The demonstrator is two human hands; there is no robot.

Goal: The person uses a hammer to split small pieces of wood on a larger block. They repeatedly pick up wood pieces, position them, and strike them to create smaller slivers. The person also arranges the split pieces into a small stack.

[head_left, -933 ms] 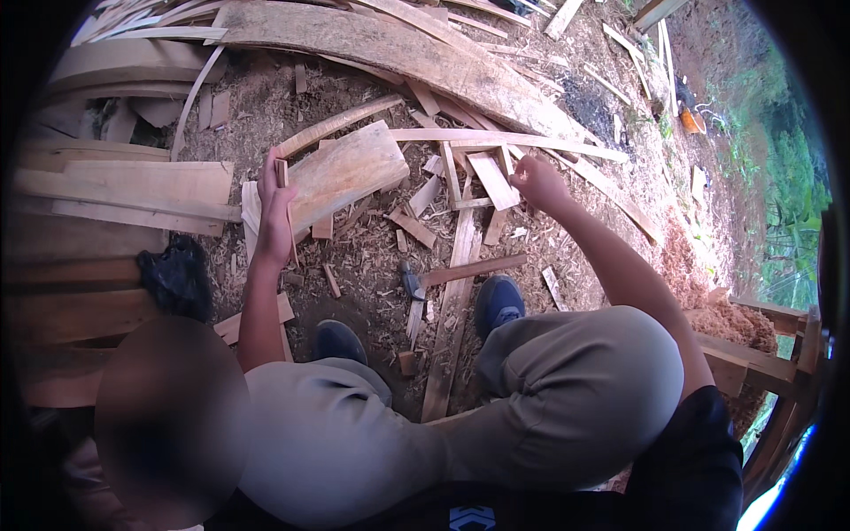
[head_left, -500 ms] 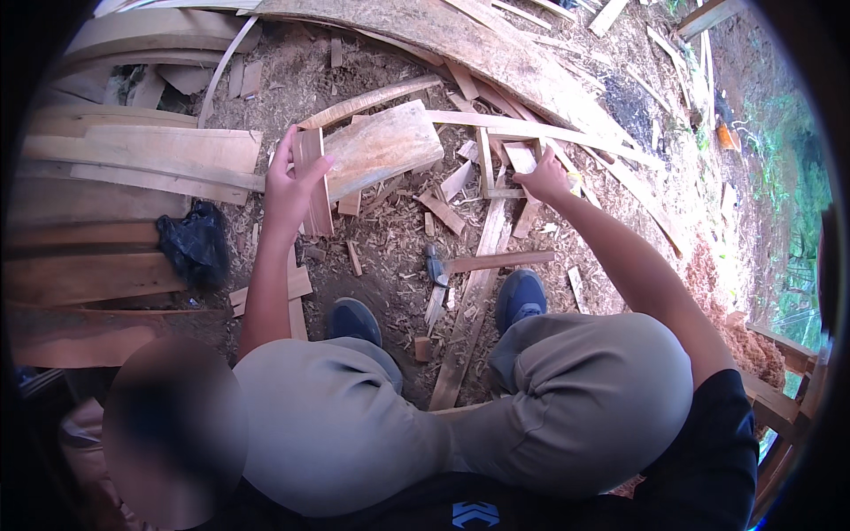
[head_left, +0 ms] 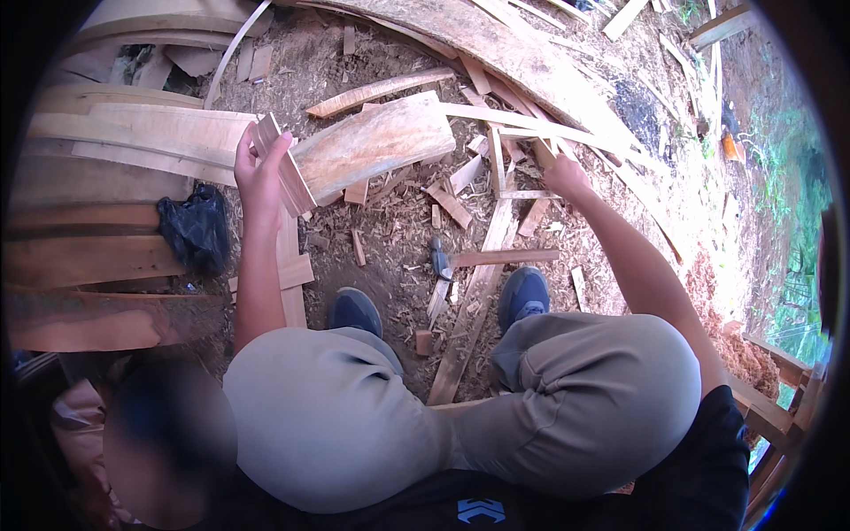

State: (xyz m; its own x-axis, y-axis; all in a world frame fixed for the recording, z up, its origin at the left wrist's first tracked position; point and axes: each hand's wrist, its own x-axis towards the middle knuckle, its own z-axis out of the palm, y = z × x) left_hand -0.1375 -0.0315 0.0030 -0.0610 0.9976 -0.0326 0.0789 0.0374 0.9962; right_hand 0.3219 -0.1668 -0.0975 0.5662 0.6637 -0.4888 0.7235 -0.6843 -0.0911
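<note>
My left hand (head_left: 259, 180) is closed around a small grooved wooden board (head_left: 285, 168), held tilted with the thumb over its edge. Just beyond it lies a thick pale plank (head_left: 381, 142) on the ground. To the right, my right hand (head_left: 567, 180) grips a small wooden piece (head_left: 543, 153) beside a small frame of thin wooden strips (head_left: 497, 166). The fingertips of that hand are partly hidden. A hammer (head_left: 496, 257) with a wooden handle lies between my hands and my feet.
Long curved boards (head_left: 496, 44) stretch across the far side. Stacked planks (head_left: 124, 248) and a black plastic bag (head_left: 195, 232) are at the left. Shavings and offcuts (head_left: 449, 205) cover the ground. A person's head (head_left: 173, 442), blurred, is close at lower left.
My left hand has moved slightly left and tilted the grooved board. My right hand has shifted a little right, and the small wooden piece has turned in its grip.
</note>
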